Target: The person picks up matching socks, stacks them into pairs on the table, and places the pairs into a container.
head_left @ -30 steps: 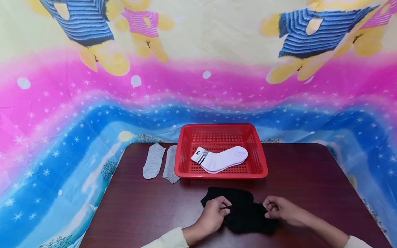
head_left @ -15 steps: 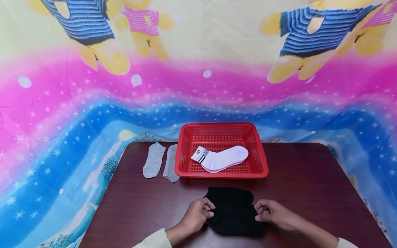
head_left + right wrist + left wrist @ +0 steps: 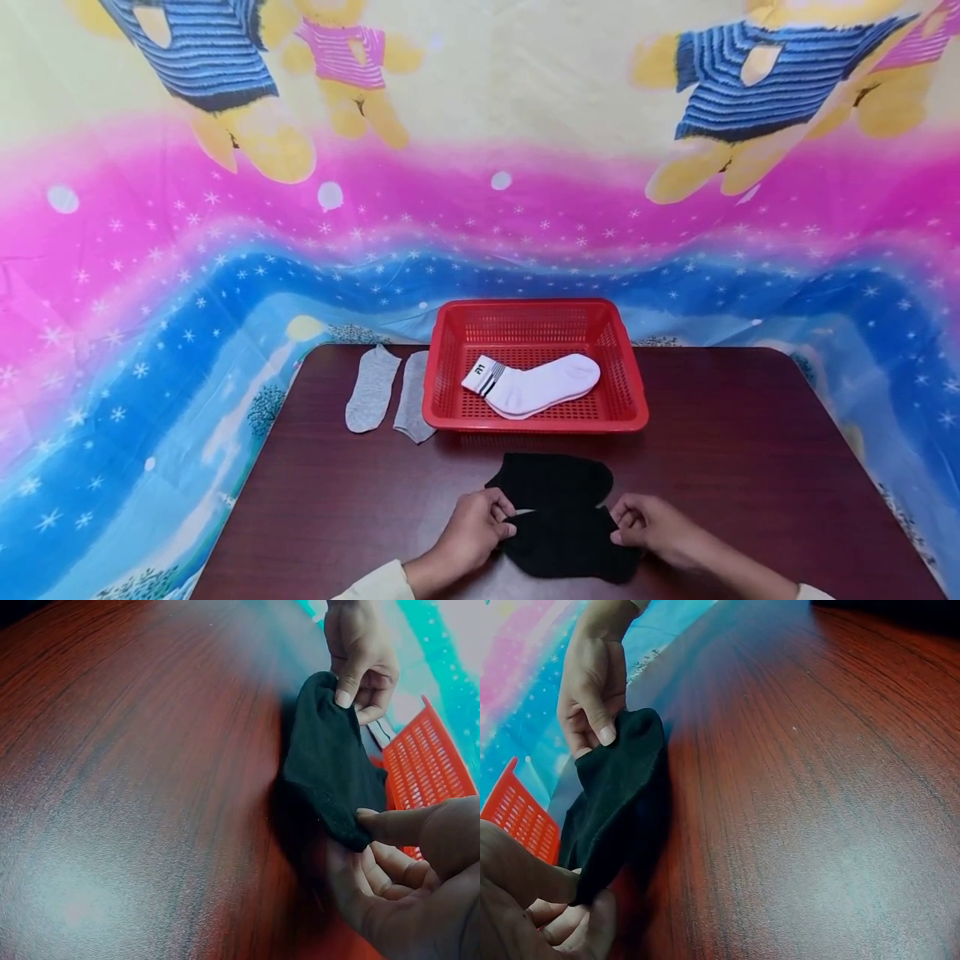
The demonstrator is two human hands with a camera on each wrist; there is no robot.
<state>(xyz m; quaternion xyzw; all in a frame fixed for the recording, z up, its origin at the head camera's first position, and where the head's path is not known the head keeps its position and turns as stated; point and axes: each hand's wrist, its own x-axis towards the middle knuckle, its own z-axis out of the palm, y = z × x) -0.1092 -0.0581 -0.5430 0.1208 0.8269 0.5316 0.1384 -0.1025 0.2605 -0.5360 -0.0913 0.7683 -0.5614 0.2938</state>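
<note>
Two black ankle socks are at the front of the table. The farther black sock [image 3: 551, 477] lies flat, its toe to the right. Nearer the person, a second black sock [image 3: 570, 543] is stretched sideways between both hands. My left hand [image 3: 472, 529] pinches its left end between thumb and fingers, and my right hand [image 3: 651, 527] pinches the upper edge at its right end. In the left wrist view the held black sock [image 3: 622, 787] hangs over the table with a shadow beneath. The right wrist view shows thumb and fingers of the right hand [image 3: 405, 877] on its end.
Behind the black socks stands a red plastic basket [image 3: 534, 425] holding white socks [image 3: 543, 385] with striped cuffs. To its left lie a light grey sock [image 3: 372, 389] and a darker grey sock [image 3: 414, 400], partly hidden by the basket. A printed cloth hangs behind the table [image 3: 735, 417].
Both hands have shifted left with the nearer black sock, then slightly toward the person. It is now straightened below the other, with a narrow gap showing between them.
</note>
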